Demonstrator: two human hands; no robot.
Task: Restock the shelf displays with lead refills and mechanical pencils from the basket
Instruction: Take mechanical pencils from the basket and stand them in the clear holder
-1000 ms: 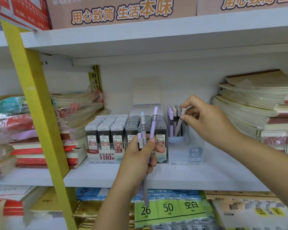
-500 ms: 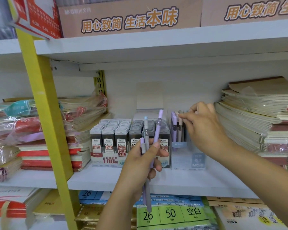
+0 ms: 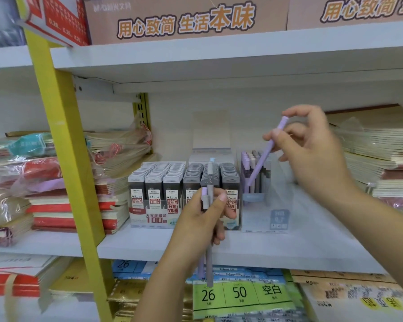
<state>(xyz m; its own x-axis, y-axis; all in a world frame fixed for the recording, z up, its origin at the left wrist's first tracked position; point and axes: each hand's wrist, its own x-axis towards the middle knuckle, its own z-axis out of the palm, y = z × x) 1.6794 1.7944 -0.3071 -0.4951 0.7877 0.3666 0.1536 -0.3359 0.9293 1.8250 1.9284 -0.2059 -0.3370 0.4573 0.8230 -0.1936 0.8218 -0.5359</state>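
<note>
My left hand [image 3: 204, 219] grips a small bunch of mechanical pencils [image 3: 209, 259], a grey one and a purple one, upright in front of the lead refill display [image 3: 184, 194]. My right hand [image 3: 312, 154] pinches a single purple mechanical pencil [image 3: 266, 154], tilted, with its tip down in the clear pencil holder [image 3: 265, 205]. That holder stands right of the refill boxes and has several purple and grey pencils [image 3: 249, 168] standing at its back. The basket is out of view.
The white shelf [image 3: 289, 249] carries stacked notebooks at the right [image 3: 379, 154] and wrapped notebook packs at the left [image 3: 28, 182]. A yellow upright [image 3: 63, 159] crosses the left side. Paper packs [image 3: 240, 296] lie on the shelf below.
My right hand has taken a purple pencil from the bunch in my left hand and now holds it slanted over the clear holder. The left-hand bunch is one pencil smaller.
</note>
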